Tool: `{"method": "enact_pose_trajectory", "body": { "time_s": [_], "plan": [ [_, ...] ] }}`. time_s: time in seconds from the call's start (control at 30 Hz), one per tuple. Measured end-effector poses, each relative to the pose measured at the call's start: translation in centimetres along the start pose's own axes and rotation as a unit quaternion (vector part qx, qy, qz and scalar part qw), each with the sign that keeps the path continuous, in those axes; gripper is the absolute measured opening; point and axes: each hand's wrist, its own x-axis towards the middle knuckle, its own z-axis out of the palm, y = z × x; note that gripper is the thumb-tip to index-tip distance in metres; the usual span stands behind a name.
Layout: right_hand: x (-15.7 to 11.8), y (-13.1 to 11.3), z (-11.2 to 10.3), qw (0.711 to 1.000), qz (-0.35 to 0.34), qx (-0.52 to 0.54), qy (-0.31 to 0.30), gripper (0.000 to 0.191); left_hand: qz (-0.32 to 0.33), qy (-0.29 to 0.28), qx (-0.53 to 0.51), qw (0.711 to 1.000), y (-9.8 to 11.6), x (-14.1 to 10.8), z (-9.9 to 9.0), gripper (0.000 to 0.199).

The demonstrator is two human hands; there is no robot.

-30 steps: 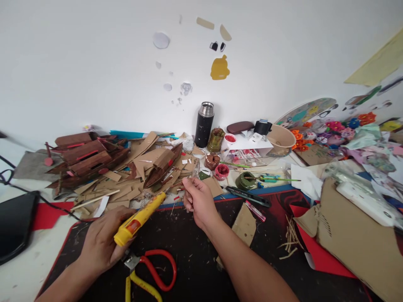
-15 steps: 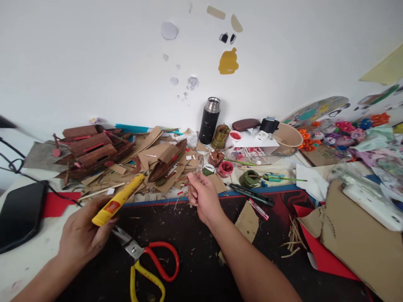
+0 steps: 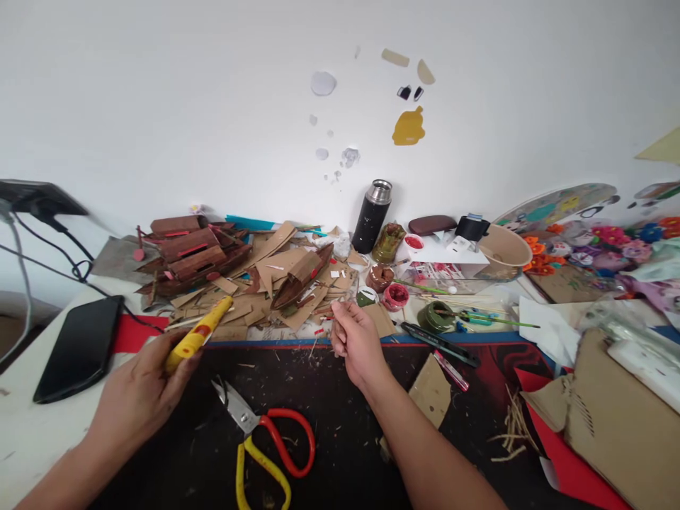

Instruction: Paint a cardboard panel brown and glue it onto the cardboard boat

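My left hand is wrapped round a yellow glue tube with a red patch, its tip pointing up and right. My right hand is closed with fingertips pinched together over the mat's back edge; what it holds, if anything, is too small to make out. Scissors with one red and one yellow handle lie on the dark mat between my hands. Behind them, a small brown model boat rests on cardboard scraps.
More brown boats stand back left, above a black phone. A black flask, paint jars and a box cutter are right of centre. Cardboard and twine lie at right.
The view has swung left and slightly up, so the scene sits further right and lower. The yellow tube is turned a little, its tip closer to my left hand in the picture.
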Motion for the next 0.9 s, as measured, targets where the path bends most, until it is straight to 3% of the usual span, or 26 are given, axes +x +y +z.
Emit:
{"method": "enact_pose_trajectory", "body": {
  "time_s": [0.17, 0.33, 0.6, 0.77, 0.9],
  "plan": [
    [0.0, 0.1, 0.0, 1.000, -0.006, -0.001, 0.000, 0.051, -0.019, 0.008, 0.028, 0.999, -0.6, -0.5, -0.9, 0.036],
    [-0.1, 0.2, 0.1, 1.000, -0.010, -0.005, -0.004, 0.050, 0.072, 0.031, 0.063, 0.995, -0.7, -0.9, -0.7, 0.040],
    [-0.1, 0.2, 0.1, 1.000, -0.011, -0.013, -0.003, 0.052, 0.218, 0.024, 0.057, 0.974, -1.0, -0.6, 0.8, 0.038],
    [-0.1, 0.3, 0.2, 1.000, -0.014, -0.013, -0.003, 0.053, 0.248, 0.023, 0.052, 0.967, -1.3, -0.1, 1.1, 0.037],
    [-0.1, 0.4, 0.2, 1.000, -0.009, -0.019, -0.001, 0.052, 0.244, -0.022, 0.025, 0.969, -1.2, 0.3, 1.4, 0.040]
  ]
}}
